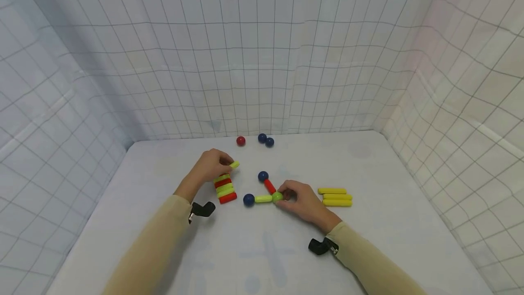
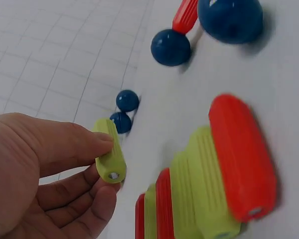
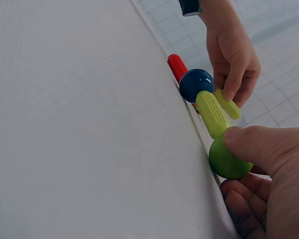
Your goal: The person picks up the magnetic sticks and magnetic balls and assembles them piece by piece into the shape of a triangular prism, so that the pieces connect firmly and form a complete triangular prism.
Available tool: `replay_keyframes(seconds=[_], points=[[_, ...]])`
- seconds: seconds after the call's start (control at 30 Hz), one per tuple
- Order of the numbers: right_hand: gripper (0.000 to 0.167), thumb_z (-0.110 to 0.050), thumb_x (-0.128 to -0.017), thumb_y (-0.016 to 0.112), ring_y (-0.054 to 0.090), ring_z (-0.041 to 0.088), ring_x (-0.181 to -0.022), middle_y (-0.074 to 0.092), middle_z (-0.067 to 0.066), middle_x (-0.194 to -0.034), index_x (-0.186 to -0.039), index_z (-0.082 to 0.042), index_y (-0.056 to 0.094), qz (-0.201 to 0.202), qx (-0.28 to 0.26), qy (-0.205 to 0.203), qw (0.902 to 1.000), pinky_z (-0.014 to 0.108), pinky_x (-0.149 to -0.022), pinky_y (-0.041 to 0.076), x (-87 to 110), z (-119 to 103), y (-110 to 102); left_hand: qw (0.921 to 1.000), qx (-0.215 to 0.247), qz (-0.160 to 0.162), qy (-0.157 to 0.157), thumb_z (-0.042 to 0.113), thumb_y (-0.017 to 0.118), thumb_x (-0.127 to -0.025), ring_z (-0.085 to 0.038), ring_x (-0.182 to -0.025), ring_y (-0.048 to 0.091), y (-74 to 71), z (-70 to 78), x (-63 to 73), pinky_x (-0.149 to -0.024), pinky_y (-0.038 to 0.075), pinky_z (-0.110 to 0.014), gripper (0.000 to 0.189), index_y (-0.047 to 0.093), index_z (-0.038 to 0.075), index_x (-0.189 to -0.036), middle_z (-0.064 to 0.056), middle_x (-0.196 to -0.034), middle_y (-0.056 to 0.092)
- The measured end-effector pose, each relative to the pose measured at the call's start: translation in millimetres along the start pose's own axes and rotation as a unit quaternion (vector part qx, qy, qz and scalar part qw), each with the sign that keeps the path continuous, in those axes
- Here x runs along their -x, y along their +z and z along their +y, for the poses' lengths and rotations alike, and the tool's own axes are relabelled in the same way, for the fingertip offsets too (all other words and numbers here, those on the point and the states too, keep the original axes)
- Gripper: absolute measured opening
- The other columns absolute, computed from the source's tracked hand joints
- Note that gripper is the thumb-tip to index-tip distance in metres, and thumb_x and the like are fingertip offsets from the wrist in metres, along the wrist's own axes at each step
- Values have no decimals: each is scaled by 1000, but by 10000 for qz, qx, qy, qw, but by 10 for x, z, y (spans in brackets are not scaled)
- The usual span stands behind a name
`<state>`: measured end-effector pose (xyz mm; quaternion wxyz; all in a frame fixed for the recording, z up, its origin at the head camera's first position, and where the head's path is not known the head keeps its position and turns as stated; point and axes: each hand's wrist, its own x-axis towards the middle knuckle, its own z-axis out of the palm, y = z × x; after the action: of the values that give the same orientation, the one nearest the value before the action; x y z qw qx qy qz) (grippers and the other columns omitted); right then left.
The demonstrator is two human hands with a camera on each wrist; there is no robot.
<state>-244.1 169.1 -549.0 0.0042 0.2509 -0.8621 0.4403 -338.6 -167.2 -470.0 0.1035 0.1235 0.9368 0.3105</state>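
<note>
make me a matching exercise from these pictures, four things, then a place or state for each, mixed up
1. Green ball
2. Red ball
3. Three yellow rods
4. Left hand

A. Lying right of the right hand
B. Pinching a lime rod
C. Held by the right hand
D. Left of two blue balls at the back

Pairs: 1-C, 2-D, 3-A, 4-B

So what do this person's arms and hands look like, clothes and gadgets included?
The left sleeve and right sleeve are long, plain and beige. The left hand and right hand wear no gloves. A bent black gadget sits by the left cuff, a similar one by the right. No cables show.
</note>
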Motion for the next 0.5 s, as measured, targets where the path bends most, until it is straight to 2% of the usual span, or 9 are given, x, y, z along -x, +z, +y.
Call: replay_keyframes(seconds=[0.23,0.5], points=[[23,-21,-95,87,65,9,-92,69,-16,-102,-112,-29,73,22,32,-13,10000,33,-84,56,-3,10,4,9992,-98,-353,129,17,80,-98,-23,-97,68,175,286,56,-92,60,-41,28,81,4,-122,-6,-110,76],[22,-22,-96,86,64,10,-91,68,-16,-101,-112,-29,73,13,41,-17,10000,33,-84,56,-7,-5,5,9978,-25,-657,112,14,82,-94,-21,-90,66,368,390,56,-90,60,-40,19,84,6,-111,-1,-100,76]])
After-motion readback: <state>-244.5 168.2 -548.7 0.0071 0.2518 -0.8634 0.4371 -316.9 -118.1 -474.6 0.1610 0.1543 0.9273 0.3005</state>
